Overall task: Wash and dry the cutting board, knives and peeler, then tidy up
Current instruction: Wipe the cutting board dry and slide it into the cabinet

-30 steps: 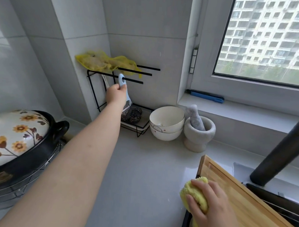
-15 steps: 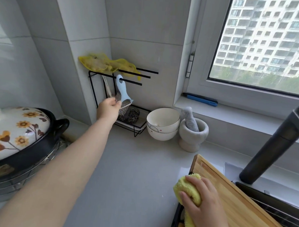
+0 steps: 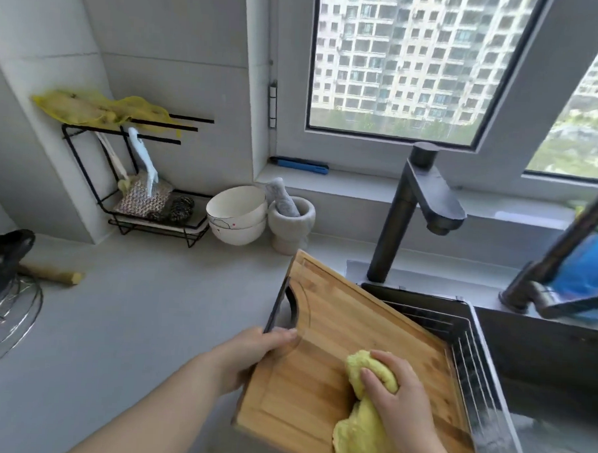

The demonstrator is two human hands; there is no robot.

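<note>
A wooden cutting board (image 3: 334, 330) lies slantwise across the corner where the grey tabletop (image 3: 132, 321) meets the dark sink (image 3: 541, 367), its right edge over the sink's wire rack (image 3: 463, 350). The left hand (image 3: 247, 354) has its grip clamped on the board's left edge, thumb on top just below the curved handle cut-out, the other fingers hidden beneath. The right hand (image 3: 399, 402) has its grip closed round a yellow cloth (image 3: 360, 431), fingers curled over the bunched upper part and pressing it onto the board's near half; the rest of the cloth trails toward the near edge.

Behind the board stands a dark faucet (image 3: 418, 204), its spout over the sink. In the far corner a black wire stand (image 3: 127, 201) carries a yellow mesh rag (image 3: 97, 109) draped over its top bars, a pale blue brush (image 3: 143, 161) hanging from a bar, and scouring pads on its lower tray. Just beside the stand sit stacked white bowls (image 3: 236, 213), touching or nearly touching a stone mortar (image 3: 291, 222) with a pestle (image 3: 283, 198) leaning in it. A blue object (image 3: 300, 164) lies on the windowsill. At the left edge is part of a black pot (image 3: 1, 258), and near it a pale stick-like thing (image 3: 52, 274), too blurred to name.
</note>
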